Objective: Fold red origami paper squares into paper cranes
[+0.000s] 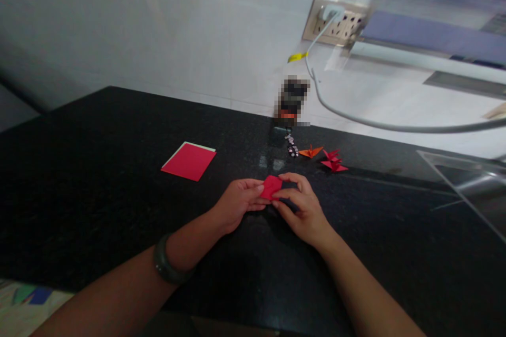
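Note:
Between my hands is a small folded piece of red origami paper [272, 186], held just over the dark countertop. My left hand [241, 200] pinches its left side, thumb on top and fingers beneath. On the other side, my right hand [302, 208] grips the right edge with thumb and fingertips. A stack of square red paper [190, 161] lies to the left, a pale sheet peeking out at its back edge. Beyond my right hand sit an orange paper crane [311, 152] and red paper cranes [334, 161].
A phone-like object [292, 100], blurred out, leans on the tiled wall with a beaded strap [291, 145] in front. A white plug sits in the wall socket [334, 21], and a grey cable [379, 125] runs right. At the right is a metal sink edge [454, 189].

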A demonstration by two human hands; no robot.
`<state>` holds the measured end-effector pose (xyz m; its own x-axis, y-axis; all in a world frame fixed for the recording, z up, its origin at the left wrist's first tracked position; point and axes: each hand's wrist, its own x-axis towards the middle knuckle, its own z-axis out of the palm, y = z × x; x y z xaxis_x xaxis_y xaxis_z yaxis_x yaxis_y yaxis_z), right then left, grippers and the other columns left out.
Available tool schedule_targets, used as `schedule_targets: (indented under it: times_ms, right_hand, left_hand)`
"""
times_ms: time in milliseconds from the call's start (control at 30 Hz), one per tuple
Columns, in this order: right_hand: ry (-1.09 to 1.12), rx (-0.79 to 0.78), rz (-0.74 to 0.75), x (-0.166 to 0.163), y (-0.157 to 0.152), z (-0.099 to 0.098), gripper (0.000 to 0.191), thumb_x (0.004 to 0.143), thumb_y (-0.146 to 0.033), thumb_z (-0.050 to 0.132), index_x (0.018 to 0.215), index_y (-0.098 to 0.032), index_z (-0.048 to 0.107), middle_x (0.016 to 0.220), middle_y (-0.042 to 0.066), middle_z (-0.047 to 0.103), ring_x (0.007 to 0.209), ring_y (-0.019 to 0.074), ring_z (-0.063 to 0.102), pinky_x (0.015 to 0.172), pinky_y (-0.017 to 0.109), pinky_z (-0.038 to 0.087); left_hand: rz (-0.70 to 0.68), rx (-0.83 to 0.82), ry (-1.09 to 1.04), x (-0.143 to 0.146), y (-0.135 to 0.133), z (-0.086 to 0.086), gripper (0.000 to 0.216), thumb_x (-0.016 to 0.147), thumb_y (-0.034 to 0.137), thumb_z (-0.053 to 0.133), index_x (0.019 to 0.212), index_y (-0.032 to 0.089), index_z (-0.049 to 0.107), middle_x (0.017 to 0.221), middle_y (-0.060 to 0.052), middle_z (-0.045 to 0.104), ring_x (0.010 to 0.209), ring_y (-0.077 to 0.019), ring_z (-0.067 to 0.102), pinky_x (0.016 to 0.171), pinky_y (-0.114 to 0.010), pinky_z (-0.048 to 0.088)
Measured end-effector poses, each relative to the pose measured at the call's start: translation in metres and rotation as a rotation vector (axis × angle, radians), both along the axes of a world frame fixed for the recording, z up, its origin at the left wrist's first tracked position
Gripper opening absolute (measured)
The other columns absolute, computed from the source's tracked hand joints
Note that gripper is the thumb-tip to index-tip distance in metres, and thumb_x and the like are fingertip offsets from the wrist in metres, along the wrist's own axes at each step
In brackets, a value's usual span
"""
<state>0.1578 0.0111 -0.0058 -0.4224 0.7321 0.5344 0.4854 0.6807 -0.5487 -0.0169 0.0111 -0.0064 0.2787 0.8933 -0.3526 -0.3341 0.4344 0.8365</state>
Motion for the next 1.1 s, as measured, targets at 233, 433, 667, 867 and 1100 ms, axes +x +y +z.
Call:
schedule_targets:
  times_ms: [233,433,667,867,1100]
  right_hand:
    - [0.117,-0.041,-0.124,-0.009,-0.001,-0.002,0.009,0.080,-0.017,0.052,0.080,-0.020,0.060,0.101,0.008,0.052,0.098,0.0198,0.051,0.084,0.038,0.043]
    - [0.170,-0.079,-0.202,-0.016,-0.003,-0.005,0.010,0.080,-0.018,0.049,0.079,-0.020,0.059,0.092,0.007,0.054,0.089,0.0194,0.053,0.073,0.035,0.046]
    - [0.191,-0.080,-0.225,-0.017,-0.005,-0.004,0.009,0.078,-0.016,0.051,0.071,-0.020,0.057,0.093,0.007,0.054,0.085,0.0179,0.054,0.068,0.032,0.047]
    - [0.194,-0.047,-0.186,-0.017,-0.004,-0.002,0.011,0.076,-0.014,0.053,0.069,-0.020,0.059,0.091,0.006,0.055,0.088,0.0182,0.054,0.075,0.035,0.045]
    - [0.270,-0.146,-0.198,-0.015,-0.004,-0.003,0.007,0.074,-0.015,0.057,0.070,-0.019,0.060,0.094,0.007,0.056,0.088,0.0177,0.056,0.077,0.034,0.045]
  left_hand:
    - [-0.067,0.067,0.087,0.002,-0.002,0.006,0.024,0.070,0.032,0.063,0.087,0.015,0.067,0.082,-0.006,0.070,0.076,-0.0149,0.064,0.068,-0.024,0.043]
    - [-0.079,0.064,0.127,0.005,-0.003,0.009,0.024,0.070,0.033,0.062,0.087,0.016,0.066,0.078,-0.005,0.070,0.078,-0.0164,0.064,0.071,-0.027,0.043]
    - [-0.077,0.074,0.114,0.006,-0.005,0.006,0.025,0.070,0.034,0.061,0.087,0.016,0.066,0.076,-0.005,0.069,0.076,-0.0158,0.063,0.069,-0.026,0.044]
    - [-0.098,0.265,0.186,0.006,-0.006,0.001,0.025,0.068,0.029,0.065,0.089,0.014,0.066,0.075,-0.002,0.068,0.067,-0.0112,0.058,0.062,-0.022,0.041]
    - [-0.086,0.234,0.223,0.006,-0.006,0.003,0.026,0.070,0.029,0.063,0.092,0.015,0.066,0.079,-0.003,0.068,0.073,-0.0126,0.060,0.065,-0.022,0.044]
